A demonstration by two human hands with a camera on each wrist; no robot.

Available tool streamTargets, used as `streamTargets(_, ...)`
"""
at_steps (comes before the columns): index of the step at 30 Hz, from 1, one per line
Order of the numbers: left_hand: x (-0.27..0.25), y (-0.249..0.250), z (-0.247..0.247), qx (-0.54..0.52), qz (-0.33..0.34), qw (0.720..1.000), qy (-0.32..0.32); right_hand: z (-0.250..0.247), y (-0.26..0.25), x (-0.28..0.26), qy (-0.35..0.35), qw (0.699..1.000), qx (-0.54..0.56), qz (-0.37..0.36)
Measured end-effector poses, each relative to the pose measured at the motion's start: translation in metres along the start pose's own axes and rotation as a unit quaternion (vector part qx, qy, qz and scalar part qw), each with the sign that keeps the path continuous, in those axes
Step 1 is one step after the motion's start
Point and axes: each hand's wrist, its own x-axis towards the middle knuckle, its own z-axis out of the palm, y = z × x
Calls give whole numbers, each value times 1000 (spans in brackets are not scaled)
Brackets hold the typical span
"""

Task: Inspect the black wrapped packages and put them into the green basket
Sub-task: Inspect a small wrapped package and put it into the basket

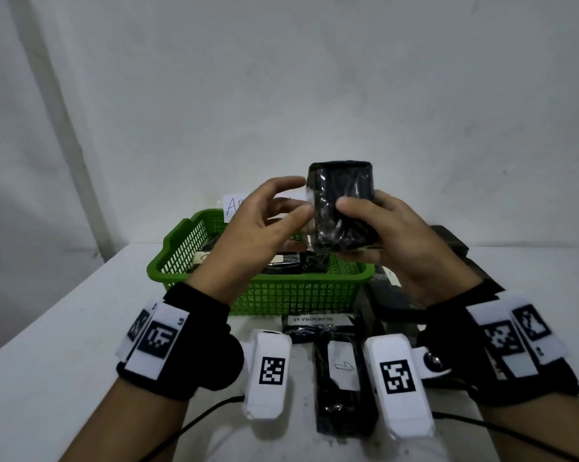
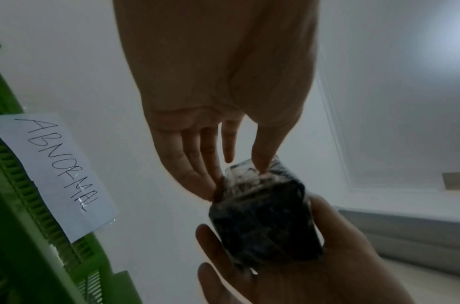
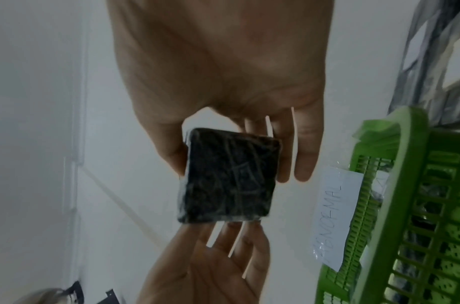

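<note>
Right hand (image 1: 398, 241) grips package (image 1: 343, 208) above basket (image 1: 281, 295) near bench's far edge, left hand (image 1: 258, 228) spread, fingertips apparently touching; slick wrap may slip, dropping pkg outside.

black wrist straps (image 1: 194, 348), white square-coded tags (image 1: 158, 338), white camera modules (image 1: 269, 373), black cables (image 1: 194, 425)

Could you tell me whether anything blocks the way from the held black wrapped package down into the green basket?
Nothing visible does. The right hand grips the black plastic-wrapped package in the air above the green plastic mesh basket, whose top is open. The left hand touches the package's side. Packages already inside lie low.
</note>
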Motion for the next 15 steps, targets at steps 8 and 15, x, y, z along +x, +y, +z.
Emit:
streamTargets(8,-1,6,-1,7,51,997,53,1,2,-1,13,999,-43,-25)
streamTargets(15,-1,7,-2,-1,55,998,12,0,1,-1,58,994,-58,-66)
